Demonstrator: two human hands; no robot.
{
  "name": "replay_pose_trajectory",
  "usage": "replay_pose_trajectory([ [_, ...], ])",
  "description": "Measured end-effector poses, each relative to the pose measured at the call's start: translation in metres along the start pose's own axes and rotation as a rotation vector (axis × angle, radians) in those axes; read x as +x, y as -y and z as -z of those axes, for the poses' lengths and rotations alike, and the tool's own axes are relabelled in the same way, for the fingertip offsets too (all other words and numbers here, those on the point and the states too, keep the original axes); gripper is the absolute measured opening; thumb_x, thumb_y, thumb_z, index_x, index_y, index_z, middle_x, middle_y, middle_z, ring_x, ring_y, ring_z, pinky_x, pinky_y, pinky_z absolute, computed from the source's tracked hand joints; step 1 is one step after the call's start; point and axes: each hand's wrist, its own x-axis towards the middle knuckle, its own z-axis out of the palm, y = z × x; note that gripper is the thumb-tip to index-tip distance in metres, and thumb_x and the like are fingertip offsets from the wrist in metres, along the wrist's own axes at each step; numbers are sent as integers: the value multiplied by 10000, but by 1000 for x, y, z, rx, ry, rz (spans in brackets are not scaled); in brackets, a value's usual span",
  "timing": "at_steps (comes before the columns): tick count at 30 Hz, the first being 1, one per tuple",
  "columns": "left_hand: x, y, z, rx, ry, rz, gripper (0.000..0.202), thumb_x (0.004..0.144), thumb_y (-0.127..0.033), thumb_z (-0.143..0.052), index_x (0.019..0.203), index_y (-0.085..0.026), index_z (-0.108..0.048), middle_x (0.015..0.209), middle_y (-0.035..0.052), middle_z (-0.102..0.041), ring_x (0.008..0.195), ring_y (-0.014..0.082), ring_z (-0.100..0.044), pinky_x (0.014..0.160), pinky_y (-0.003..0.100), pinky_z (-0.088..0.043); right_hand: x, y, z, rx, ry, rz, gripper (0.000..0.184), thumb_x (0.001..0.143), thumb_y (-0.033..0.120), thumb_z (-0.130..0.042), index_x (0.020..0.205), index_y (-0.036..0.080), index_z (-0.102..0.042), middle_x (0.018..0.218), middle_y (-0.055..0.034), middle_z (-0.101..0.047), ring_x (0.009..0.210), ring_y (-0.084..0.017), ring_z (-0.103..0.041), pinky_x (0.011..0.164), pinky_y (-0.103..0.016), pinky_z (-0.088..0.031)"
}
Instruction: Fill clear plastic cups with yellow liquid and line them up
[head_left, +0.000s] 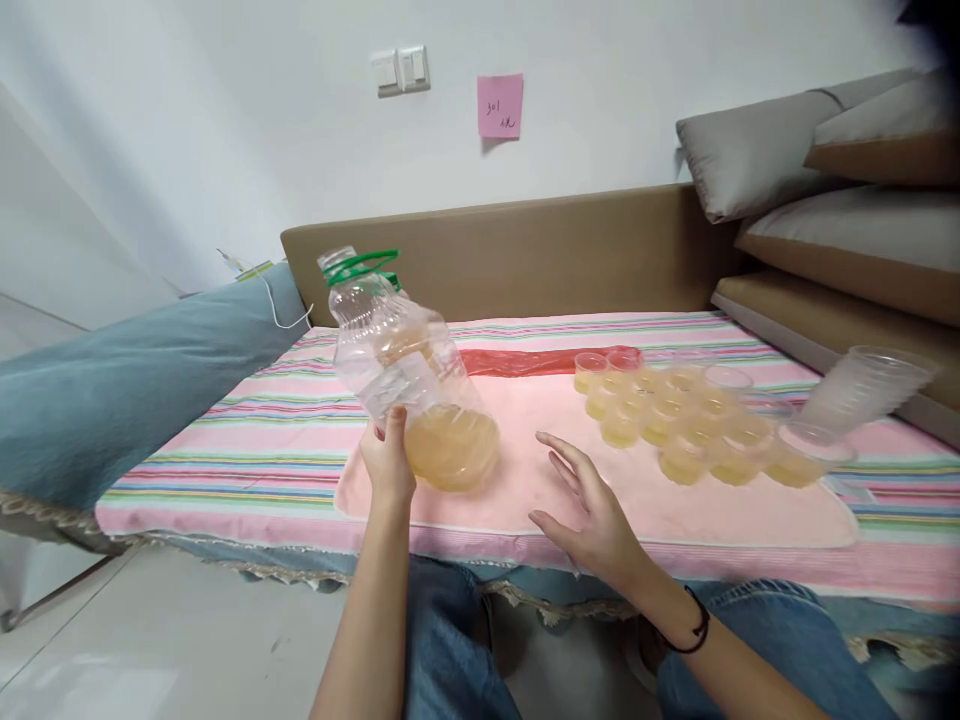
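Observation:
A large clear plastic bottle (450, 440) leans with its neck to the upper left, pale yellow liquid pooled in its lower end. My left hand (388, 455) is closed around the side of this bottle, thumb by its label. A green ring handle circles the neck; whether a cap is on, I cannot tell. My right hand (589, 510) is open over the pink towel (517, 505), fingers spread, touching nothing. To its right stand several clear plastic cups (667, 410) with yellow liquid, packed close together. A stack of nested cups (862, 395) tilts at their right side.
A red plastic strip (517, 362) lies along the towel's back edge. Striped cloth (247, 440) covers the seat. Grey and brown cushions (847, 240) are piled at the right. A blue covered armrest (150, 370) borders the left. The brown backrest (525, 260) stands behind.

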Motion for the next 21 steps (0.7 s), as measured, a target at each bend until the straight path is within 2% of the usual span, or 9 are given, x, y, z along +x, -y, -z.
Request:
replay_pose_trajectory([
  [2, -18, -16, -17, -153, 53, 65, 641, 630, -708, -688, 902, -127, -694, 852, 85, -724, 826, 247, -684, 754, 328, -528, -1, 4, 0, 62, -40, -30, 754, 852, 277, -722, 1471, 329, -294, 1515, -55, -299, 1421, -231, -257, 1189, -481, -239],
  [5, -48, -38, -43, -272, 192, 130, 607, 681, -678, -682, 941, -129, -698, 875, 89, -730, 874, 261, -695, 801, 344, -536, -7, 13, 2, 165, -118, -87, 1040, 752, 373, -842, 1526, 319, -148, 1564, -84, -186, 1448, -261, -181, 1193, -505, -191],
  [8, -81, -51, -66, -324, 335, 173, 597, 733, -639, -668, 1043, -129, -690, 962, 107, -735, 944, 272, -692, 817, 348, -542, -20, 23, 8, 251, -209, -148, 1234, 665, 440, -899, 1546, 307, -44, 1570, -117, -161, 1433, -298, -221, 1149, -507, -308],
  [11, -113, -57, -88, -390, 416, 245, 580, 756, -617, -662, 1061, -125, -689, 1007, 122, -733, 963, 278, -689, 788, 338, -546, -36, 32, 18, 239, -393, -114, 1271, 590, 516, -918, 1544, 281, -111, 1565, -137, -173, 1408, -330, -274, 1080, -476, -419],
  [13, -134, -59, -101, -448, 450, 323, 578, 760, -602, -670, 1088, -127, -675, 1024, 128, -729, 947, 275, -691, 765, 334, -546, -47, 38, 25, 187, -543, -75, 1260, 540, 570, -920, 1526, 241, -206, 1546, -159, -215, 1394, -360, -289, 1071, -495, -419],
  [15, -153, -62, -114, -516, 496, 413, 587, 761, -589, -679, 1119, -124, -652, 1037, 138, -722, 930, 275, -694, 766, 342, -547, -58, 45, 34, 157, -647, -71, 1220, 552, 607, -901, 1511, 221, -252, 1518, -176, -270, 1370, -391, -320, 1057, -553, -405],
  [17, -172, -65, -124, -584, 542, 509, 601, 765, -581, -680, 1146, -119, -630, 1061, 153, -714, 936, 284, -696, 794, 365, -549, -68, 51, 42, 76, -701, -31, 1209, 577, 642, -875, 1520, 249, -228, 1521, -158, -267, 1377, -401, -299, 1073, -612, -348],
  [19, -189, -67, -131, -630, 566, 600, 611, 787, -577, -660, 1194, -126, -599, 1105, 160, -702, 977, 291, -689, 842, 386, -543, -81, 52, 52, -103, -729, 42, 1236, 582, 676, -853, 1538, 301, -164, 1549, -114, -208, 1416, -390, -211, 1119, -645, -239],
  [21, -202, -68, -135, -652, 584, 654, 615, 809, -556, -649, 1264, -155, -552, 1157, 150, -688, 1036, 288, -673, 892, 394, -531, -97, 47, 62, -276, -767, 37, 1278, 567, 693, -844, 1543, 327, -106, 1564, -87, -158, 1436, -381, -140, 1144, -651, -164],
])
